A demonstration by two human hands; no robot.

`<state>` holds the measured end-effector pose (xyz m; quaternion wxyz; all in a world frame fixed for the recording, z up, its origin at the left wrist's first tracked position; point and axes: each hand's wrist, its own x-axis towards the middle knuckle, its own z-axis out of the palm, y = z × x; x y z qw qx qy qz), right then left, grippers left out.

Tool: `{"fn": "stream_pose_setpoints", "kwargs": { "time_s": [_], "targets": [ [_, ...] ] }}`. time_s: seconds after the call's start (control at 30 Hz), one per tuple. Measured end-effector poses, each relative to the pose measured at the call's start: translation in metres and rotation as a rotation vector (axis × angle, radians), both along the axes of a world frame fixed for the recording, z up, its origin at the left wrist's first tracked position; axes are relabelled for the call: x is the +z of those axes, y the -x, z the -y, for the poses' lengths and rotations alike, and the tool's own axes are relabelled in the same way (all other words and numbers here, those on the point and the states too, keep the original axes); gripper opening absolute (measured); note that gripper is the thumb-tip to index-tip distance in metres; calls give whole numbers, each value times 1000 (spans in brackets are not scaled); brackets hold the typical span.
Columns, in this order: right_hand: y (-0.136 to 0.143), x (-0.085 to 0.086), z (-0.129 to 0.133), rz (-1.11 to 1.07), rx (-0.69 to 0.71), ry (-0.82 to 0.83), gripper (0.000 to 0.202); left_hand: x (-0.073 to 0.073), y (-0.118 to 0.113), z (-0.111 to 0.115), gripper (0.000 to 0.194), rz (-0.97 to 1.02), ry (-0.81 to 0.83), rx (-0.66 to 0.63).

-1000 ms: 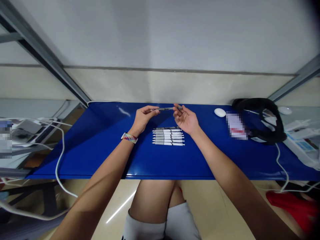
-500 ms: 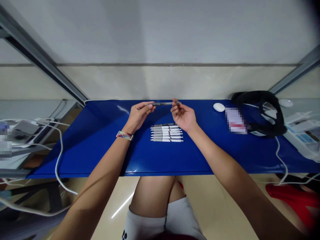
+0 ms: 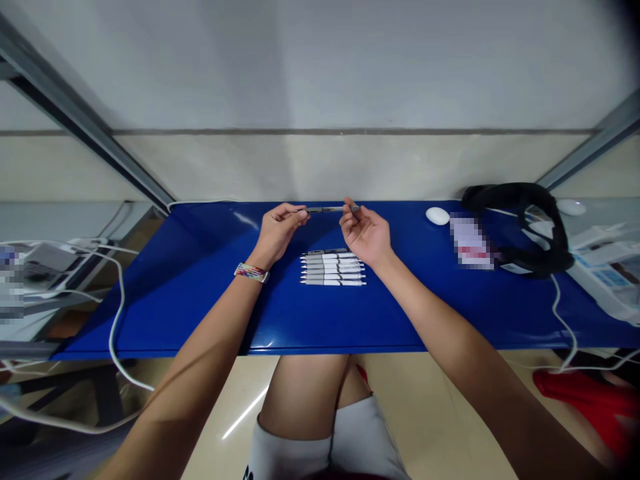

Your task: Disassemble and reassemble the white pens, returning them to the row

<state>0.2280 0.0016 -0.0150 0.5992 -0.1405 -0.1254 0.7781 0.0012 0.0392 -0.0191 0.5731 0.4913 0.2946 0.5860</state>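
Observation:
Near the back edge of the blue table (image 3: pixel 200 293), a slim grey and white pen (image 3: pixel 327 209) lies level between my two hands. Its left end is pinched in the fingers of my left hand (image 3: pixel 278 230), which has a colourful band at the wrist. My right hand (image 3: pixel 367 233), palm turned up, grips the pen's right end between thumb and fingertips. Below the hands, several white and grey pens (image 3: pixel 333 276) lie in a close stack of parallel rows, with a darker pen (image 3: pixel 325 252) at the far side.
To the right are a white oval object (image 3: pixel 437 216), a blurred-out packet (image 3: pixel 473 243) and a black headset-like strap (image 3: pixel 563 233). A white cable (image 3: pixel 119 313) hangs over the left side. Metal posts stand at both back corners.
The left fingers have shifted slightly left and closed more around the pen's end, showing more of its grey part. The right hand has moved very slightly left.

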Motion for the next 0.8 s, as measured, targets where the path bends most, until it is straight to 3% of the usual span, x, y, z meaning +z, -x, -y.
{"fn": "stream_pose_setpoints", "kwargs": {
  "time_s": [0.53,0.8],
  "targets": [
    [1,6,5,24,-21,-19,15,-4,-2,-2,28,8,5,-7],
    [1,9,9,-53,-12,1,20,-4,-2,0,29,0,12,-9]
  ]
}}
